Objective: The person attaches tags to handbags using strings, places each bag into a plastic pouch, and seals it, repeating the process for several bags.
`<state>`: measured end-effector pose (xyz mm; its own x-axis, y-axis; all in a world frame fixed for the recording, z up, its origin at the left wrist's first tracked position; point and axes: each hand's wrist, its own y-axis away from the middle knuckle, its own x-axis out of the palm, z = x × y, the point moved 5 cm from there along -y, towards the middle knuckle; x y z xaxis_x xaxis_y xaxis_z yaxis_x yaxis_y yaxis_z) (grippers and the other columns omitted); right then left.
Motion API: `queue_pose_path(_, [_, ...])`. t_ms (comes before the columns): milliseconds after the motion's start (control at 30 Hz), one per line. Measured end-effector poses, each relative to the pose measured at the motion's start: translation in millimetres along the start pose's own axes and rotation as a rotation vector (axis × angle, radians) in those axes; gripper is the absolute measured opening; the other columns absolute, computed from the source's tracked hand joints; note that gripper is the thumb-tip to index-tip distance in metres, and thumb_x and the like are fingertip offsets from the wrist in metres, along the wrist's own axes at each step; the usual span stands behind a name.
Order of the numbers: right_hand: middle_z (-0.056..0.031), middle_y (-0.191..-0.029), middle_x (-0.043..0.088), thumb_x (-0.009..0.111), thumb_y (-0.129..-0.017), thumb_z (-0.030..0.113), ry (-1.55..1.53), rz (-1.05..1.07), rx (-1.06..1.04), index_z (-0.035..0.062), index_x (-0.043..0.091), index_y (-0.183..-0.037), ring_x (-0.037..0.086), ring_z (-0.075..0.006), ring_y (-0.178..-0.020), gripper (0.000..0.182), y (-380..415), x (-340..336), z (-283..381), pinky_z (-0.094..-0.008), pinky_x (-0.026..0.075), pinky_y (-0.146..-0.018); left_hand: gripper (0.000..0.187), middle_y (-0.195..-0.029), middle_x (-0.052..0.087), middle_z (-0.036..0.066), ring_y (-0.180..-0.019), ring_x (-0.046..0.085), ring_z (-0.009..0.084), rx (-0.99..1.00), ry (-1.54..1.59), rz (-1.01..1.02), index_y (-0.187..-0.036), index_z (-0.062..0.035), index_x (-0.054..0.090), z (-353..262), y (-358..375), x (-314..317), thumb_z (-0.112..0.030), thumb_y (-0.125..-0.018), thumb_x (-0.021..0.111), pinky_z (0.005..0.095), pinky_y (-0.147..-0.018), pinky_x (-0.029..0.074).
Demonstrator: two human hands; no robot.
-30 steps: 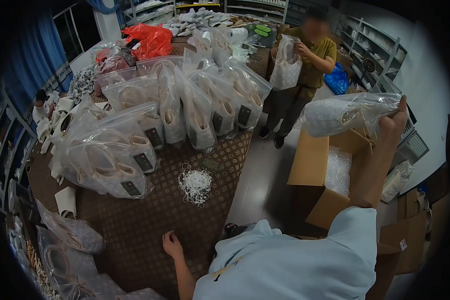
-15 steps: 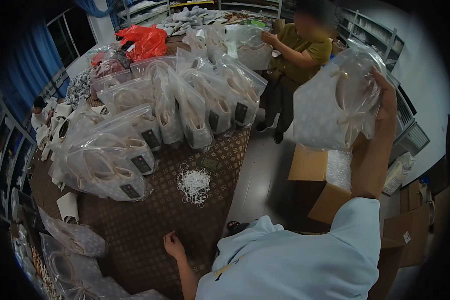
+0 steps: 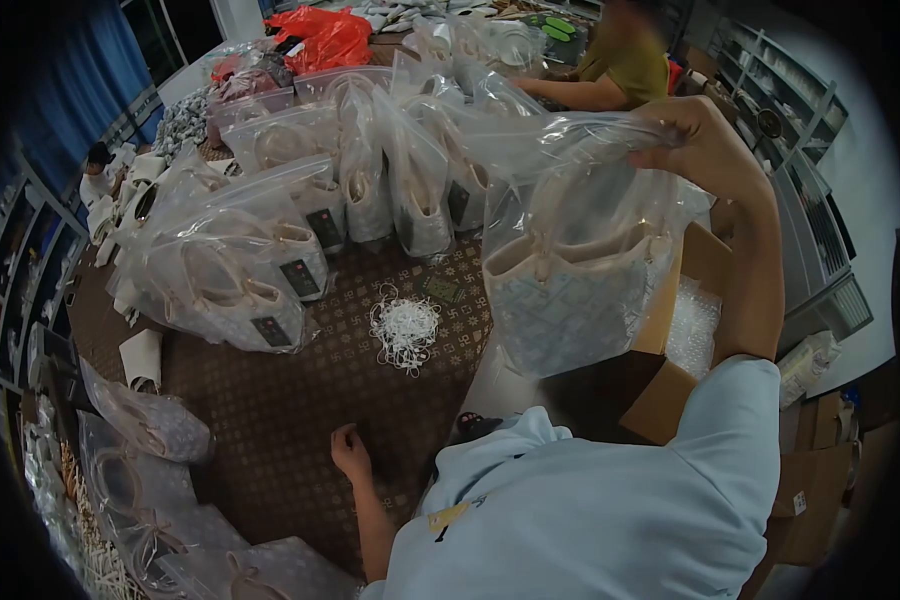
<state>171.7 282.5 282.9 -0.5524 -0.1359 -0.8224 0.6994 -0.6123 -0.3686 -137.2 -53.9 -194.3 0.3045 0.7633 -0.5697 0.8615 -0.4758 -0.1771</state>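
My right hand (image 3: 685, 145) grips the top of a clear plastic bag that hangs over the table's right edge. Inside it is a pale patterned handbag (image 3: 575, 300) with beige handles. My left hand (image 3: 351, 455) hovers at or rests on the brown patterned tabletop (image 3: 270, 420), its fingers curled; whether it holds anything is too small to tell. Beyond it lies a pile of white string loops (image 3: 406, 328). Several plastic-wrapped handbags (image 3: 240, 290) stand across the table, some with dark cards.
A cardboard box (image 3: 660, 400) with bubble wrap (image 3: 692, 325) stands below my right arm. Another person (image 3: 615, 75) is at the table's far right. More wrapped bags (image 3: 150, 490) lie at the near left. Red plastic (image 3: 320, 38) sits at the back.
My right hand has swung the wrapped handbag left and lower, toward the table's edge. The other person's arm is lower, and the bag held there before is no longer raised. The view has shifted slightly.
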Motion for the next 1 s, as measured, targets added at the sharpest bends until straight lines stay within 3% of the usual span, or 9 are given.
queue_pose_path(133, [-0.0005,-0.08,0.062,0.074,-0.068,0.007,-0.054,0.102,0.055,-0.0013,0.063,-0.097,0.055,-0.0064,-0.073,0.032,-25.9,28.0,8.0,-0.0224,0.045,-0.069,0.011,-0.088,0.06,0.012,-0.079,0.059,0.028,0.021,0.038,-0.01,-0.086,-0.0024,0.063,-2.4,1.8,-1.1,0.001,-0.08,0.054,0.0333,-0.068,0.047])
queue_pose_path(200, [0.0003,-0.081,0.061,0.073,-0.07,0.011,-0.032,0.306,0.038,-0.0013,0.062,-0.095,0.054,-0.0059,-0.074,0.03,-36.9,53.1,13.9,-0.0215,0.044,-0.069,0.011,-0.088,0.06,0.013,-0.079,0.059,0.0284,0.045,0.045,-0.028,-0.086,-0.0024,0.063,-0.5,5.0,-3.2,0.001,-0.08,0.054,0.0332,-0.068,0.047])
queue_pose_path(333, [0.0017,-0.083,0.061,0.072,-0.072,0.015,-0.192,0.246,0.037,-0.0005,0.061,-0.095,0.053,-0.0051,-0.074,0.029,-55.2,74.6,-4.8,-0.0207,0.043,-0.068,0.013,-0.089,0.06,0.013,-0.083,0.059,0.0291,0.019,0.035,-0.012,-0.086,-0.0025,0.063,-6.1,6.3,-7.8,0.002,-0.079,0.053,0.0341,-0.071,0.047])
queue_pose_path(400, [0.0025,-0.071,0.056,0.072,-0.074,0.028,-0.445,0.098,0.067,0.0004,0.061,-0.086,0.049,-0.0042,-0.063,0.032,-67.9,70.7,-7.4,-0.0207,0.039,-0.057,0.013,-0.09,0.06,0.013,-0.084,0.059,0.0294,0.002,0.04,-0.011,-0.087,-0.0025,0.063,-5.9,11.6,-8.0,0.002,-0.078,0.053,0.0343,-0.072,0.047])
queue_pose_path(500, [0.0033,-0.072,0.056,0.072,-0.075,0.03,-0.455,0.046,-0.094,0.0014,0.061,-0.087,0.048,-0.0034,-0.063,0.033,-61.4,76.5,29.8,-0.0193,0.039,-0.056,0.015,-0.093,0.06,0.013,-0.086,0.058,0.03,-0.017,0.046,0.009,-0.088,-0.003,0.063,0.0,14.2,-10.2,0.002,-0.078,0.052,0.0347,-0.074,0.046])
queue_pose_path(600, [0.0015,-0.083,0.06,0.07,-0.077,0.017,-0.654,0.038,0.022,0.0024,0.059,-0.1,0.054,-0.0043,-0.069,0.029,-80.4,71.0,13.7,-0.0179,0.043,-0.063,0.016,-0.095,0.059,0.01,-0.087,0.058,0.0258,-0.08,0.051,0.055,-0.092,-0.0015,0.062,0.6,12.9,-8.7,0.002,-0.081,0.05,0.0298,-0.075,0.045])
queue_pose_path(800, [0.0027,-0.078,0.059,0.072,-0.075,0.017,-0.831,0.214,0.002,0.0029,0.061,-0.097,0.052,-0.003,-0.063,0.028,-85.7,115.1,41.2,-0.0175,0.041,-0.056,0.016,-0.094,0.059,0.009,-0.084,0.057,0.0196,-0.113,0.113,0.069,-0.093,-0.0021,0.063,1.8,11.0,-13.8,-0.001,-0.081,0.054,0.0285,-0.074,0.044])
queue_pose_path(867, [0.0031,-0.074,0.058,0.074,-0.073,0.019,-0.952,0.25,0.03,0.0029,0.062,-0.092,0.05,-0.0031,-0.062,0.028,-83.8,133.6,57.4,-0.0181,0.039,-0.056,0.022,-0.102,0.061,0.013,-0.092,0.059,0.0223,-0.379,0.22,0.219,-0.1,-0.0017,0.061,-2.4,7.2,-15.2,-0.009,-0.08,0.059,0.0318,-0.078,0.045])
queue_pose_path(1000, [0.0018,-0.078,0.059,0.073,-0.073,0.018,-0.823,0.503,0.013,0.0016,0.061,-0.096,0.053,-0.0053,-0.07,0.03,-68.2,183.1,99.6,-0.0208,0.042,-0.062,0.051,-0.124,0.05,0.016,-0.112,0.05,0.0227,-0.381,0.44,0.21,-0.122,0.0002,0.047,-15.8,-3.0,-27.9,-0.018,-0.078,0.065,0.0312,-0.09,0.04])
